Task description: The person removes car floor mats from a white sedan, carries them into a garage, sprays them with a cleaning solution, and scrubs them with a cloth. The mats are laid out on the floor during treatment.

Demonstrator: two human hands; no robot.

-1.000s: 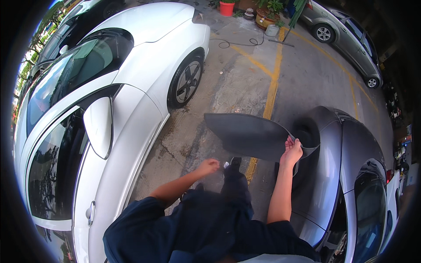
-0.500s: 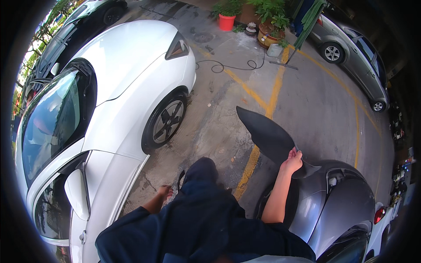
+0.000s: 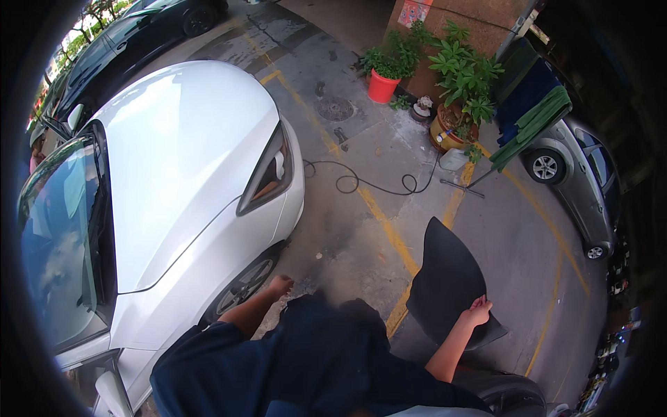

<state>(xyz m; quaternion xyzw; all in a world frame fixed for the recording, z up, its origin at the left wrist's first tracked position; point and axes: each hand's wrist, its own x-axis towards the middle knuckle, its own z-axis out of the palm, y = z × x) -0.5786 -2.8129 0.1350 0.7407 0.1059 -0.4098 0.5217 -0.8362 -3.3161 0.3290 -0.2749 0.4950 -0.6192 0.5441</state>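
A black car floor mat (image 3: 451, 281), thin and bent, hangs from my right hand (image 3: 478, 311). The fingers pinch its right edge near the lower corner, and the mat's far tip points ahead over the yellow floor line. My left hand (image 3: 281, 285) swings low beside the front wheel (image 3: 244, 285) of the white car (image 3: 187, 160), apart from it. Its fingers are curled in, and nothing shows in them. A dark grey car (image 3: 511, 393) is partly visible at the lower right, below the mat.
A black hose (image 3: 379, 191) snakes over the ground ahead. Beyond it stand a red plant pot (image 3: 382, 87), a yellow-brown pot (image 3: 445, 132), a white jug (image 3: 455, 160) and a rack with green cloths (image 3: 531, 128). A grey car (image 3: 573, 174) is parked far right, a black car (image 3: 114, 55) far left.
I have moved forward, past the dark grey car toward the white car's front. The mat has swung to hang more upright in my right hand. My left hand has swung forward.
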